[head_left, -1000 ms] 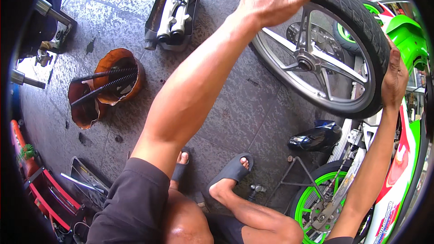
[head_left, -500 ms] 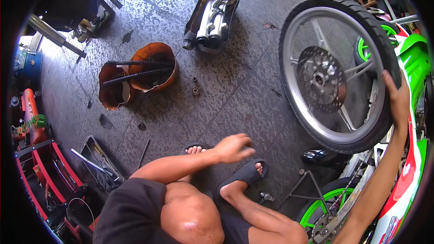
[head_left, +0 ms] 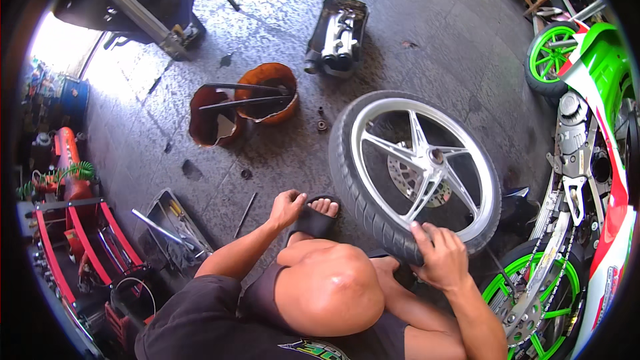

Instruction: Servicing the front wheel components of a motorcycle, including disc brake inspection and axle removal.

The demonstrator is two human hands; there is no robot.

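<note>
Over the head feed I see a green, white and red motorcycle (head_left: 615, 160) along the frame's right edge. The wheel (head_left: 427, 168) leans right of centre. An orange container (head_left: 263, 75) with dark rods (head_left: 243, 87) sits upper left of centre; a black tray (head_left: 363, 21) of silver parts (head_left: 340, 37) is at upper centre. My right hand (head_left: 443, 259) grips the wheel's lower edge. My left hand (head_left: 287, 209), lower centre, has curled fingers; I cannot tell whether it holds anything.
</note>
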